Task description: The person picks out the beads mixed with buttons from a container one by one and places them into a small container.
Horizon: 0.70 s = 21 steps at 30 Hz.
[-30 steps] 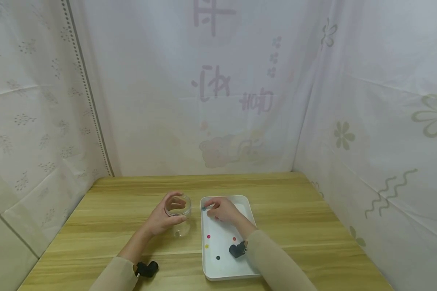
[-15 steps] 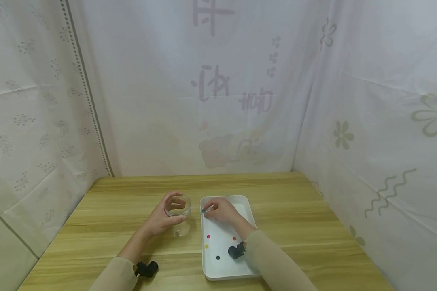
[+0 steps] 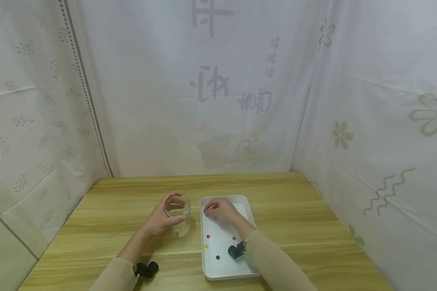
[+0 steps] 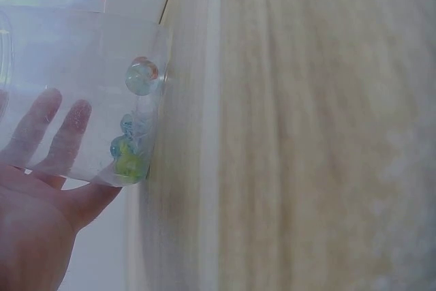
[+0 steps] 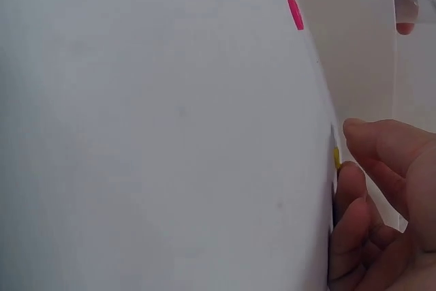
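My left hand (image 3: 164,220) grips a clear plastic jar (image 3: 182,227) by its side, thumb and fingers spread round it. The jar's mouth faces up, and several glass marbles (image 4: 141,78) lie at its bottom in the left wrist view. Over the far left corner of the white tray (image 3: 225,277), my right hand (image 3: 222,210) pinches a small bluish disc (image 3: 205,210) between thumb and fingertips. In the right wrist view a yellow sliver (image 5: 336,158) shows at a fingertip by the tray wall, and a flat pink disc (image 5: 296,13) lies further along.
On the tray lie a pink-red disc (image 3: 208,236), a yellow disc (image 3: 206,246), a red disc (image 3: 234,238) and a dark disc (image 3: 217,257). The tray stands on a wooden table (image 3: 138,194), to the right of the jar. Patterned curtains (image 3: 160,101) enclose the table.
My right fingers have drawn together on the bluish disc and shifted it slightly toward me along the tray's left wall. The left hand and jar stay in place.
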Each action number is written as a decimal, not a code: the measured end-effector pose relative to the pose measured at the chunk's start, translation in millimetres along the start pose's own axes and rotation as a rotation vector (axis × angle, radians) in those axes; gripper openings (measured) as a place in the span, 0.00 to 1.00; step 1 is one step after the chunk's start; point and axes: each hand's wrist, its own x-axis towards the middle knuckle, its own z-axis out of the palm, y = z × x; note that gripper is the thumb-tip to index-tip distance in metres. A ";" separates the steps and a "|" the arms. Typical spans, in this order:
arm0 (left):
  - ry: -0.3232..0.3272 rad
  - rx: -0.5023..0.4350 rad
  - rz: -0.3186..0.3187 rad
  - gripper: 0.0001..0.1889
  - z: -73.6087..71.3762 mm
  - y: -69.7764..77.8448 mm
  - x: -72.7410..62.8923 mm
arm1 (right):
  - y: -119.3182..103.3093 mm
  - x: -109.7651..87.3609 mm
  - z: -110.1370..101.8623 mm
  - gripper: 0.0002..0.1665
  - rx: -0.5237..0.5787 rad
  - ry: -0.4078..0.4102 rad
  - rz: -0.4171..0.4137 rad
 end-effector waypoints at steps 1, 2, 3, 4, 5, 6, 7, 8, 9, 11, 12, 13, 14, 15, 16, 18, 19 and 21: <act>-0.001 -0.001 0.002 0.41 -0.1 -0.1 -0.1 | 0.3 0.2 -0.8 0.07 0.010 -0.005 0.005; -0.002 -0.003 0.004 0.41 -0.2 -0.2 0.0 | 0.6 0.3 -1.6 0.07 0.019 -0.009 0.008; -0.004 -0.004 0.003 0.41 -0.3 -0.4 -0.1 | 0.8 0.5 -2.3 0.08 0.029 -0.011 0.013; -0.004 -0.006 0.005 0.41 -0.3 -0.6 -0.1 | 0.8 0.5 -3.3 0.08 0.040 -0.013 0.017; -0.005 -0.006 0.006 0.41 -0.2 -0.6 0.0 | 0.5 0.4 -4.4 0.09 0.051 -0.016 0.020; -0.004 -0.005 0.006 0.41 -0.1 -0.8 0.1 | 0.1 0.2 -5.6 0.09 0.061 -0.017 0.023; 0.000 -0.005 0.002 0.41 -0.1 -0.8 0.1 | -0.2 0.3 -6.7 0.10 0.069 -0.016 0.024; 0.001 -0.006 0.002 0.41 0.0 -0.7 0.2 | -0.6 0.4 -7.7 0.10 0.075 -0.014 0.023; 0.002 -0.005 0.001 0.41 0.0 -0.9 0.4 | -0.9 0.4 -8.8 0.10 0.082 -0.013 0.023; 0.004 -0.006 0.000 0.41 0.0 -0.8 0.8 | -0.9 1.1 -10.4 0.10 0.096 -0.006 0.023; 0.004 -0.006 0.000 0.41 -0.1 -0.8 0.9 | -0.8 1.4 -11.1 0.10 0.102 -0.001 0.021; 0.003 -0.006 0.000 0.42 -0.2 -0.6 0.9 | -0.6 1.8 -11.8 0.10 0.111 0.003 0.016; 0.003 -0.006 0.001 0.42 -0.1 -0.3 1.1 | -0.5 2.1 -12.6 0.10 0.124 0.009 0.013; 0.003 -0.007 -0.001 0.42 -0.2 -0.3 1.3 | -0.4 2.4 -13.3 0.10 0.139 0.015 0.012; 0.004 -0.008 0.000 0.42 -0.2 0.1 1.3 | -0.5 2.6 -14.0 0.10 0.156 0.021 0.009; 0.002 -0.010 0.001 0.42 -0.2 0.4 1.1 | -1.3 2.5 -15.6 0.11 0.197 0.028 0.003; 0.002 -0.011 0.003 0.42 -0.2 0.6 1.0 | -1.8 2.5 -16.1 0.12 0.220 0.031 0.002; -0.001 -0.019 0.002 0.42 -0.1 0.8 0.7 | -3.0 2.2 -17.0 0.13 0.265 0.035 0.002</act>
